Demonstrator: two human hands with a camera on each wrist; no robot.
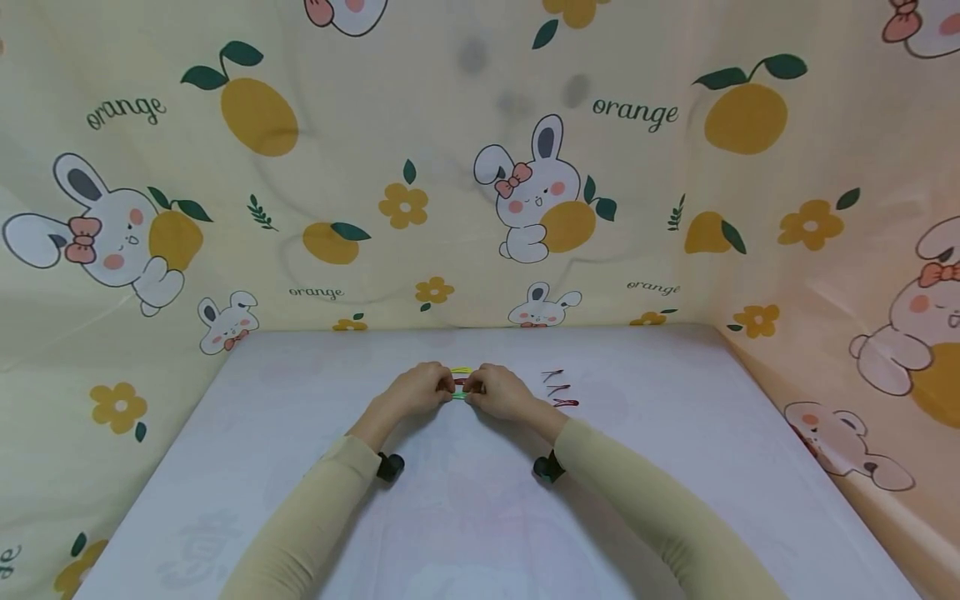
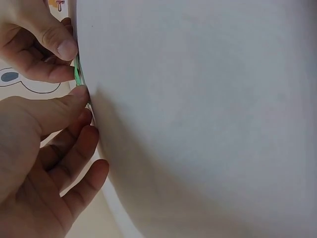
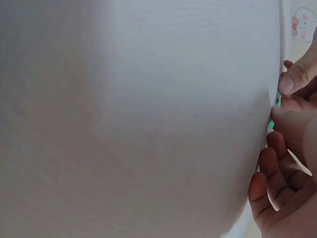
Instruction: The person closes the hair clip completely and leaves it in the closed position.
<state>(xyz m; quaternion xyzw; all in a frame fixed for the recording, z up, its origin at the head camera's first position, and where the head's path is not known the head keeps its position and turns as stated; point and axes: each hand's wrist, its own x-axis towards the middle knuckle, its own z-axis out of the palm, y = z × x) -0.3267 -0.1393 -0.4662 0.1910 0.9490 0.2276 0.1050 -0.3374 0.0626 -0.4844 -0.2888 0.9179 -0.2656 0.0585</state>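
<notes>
My left hand (image 1: 420, 389) and right hand (image 1: 502, 392) meet near the far middle of the table. A thin green band (image 2: 78, 74) runs between them. In the left wrist view, the left thumb and a finger pinch one end, and the right fingertips hold the other. The right wrist view shows only small bits of the green, mostly covered by fingers. Just beyond the green lie a dark red piece (image 1: 460, 382) and a yellow band (image 1: 461, 370), both partly hidden by the hands. Whether fingers touch these two, I cannot tell.
To the right of the right hand, several thin dark red V-shaped pieces, like hair clips (image 1: 566, 403), lie in a column. The white table (image 1: 465, 517) ends at a back edge close behind the hands. A curtain printed with rabbits and oranges (image 1: 450, 150) hangs behind and at the sides.
</notes>
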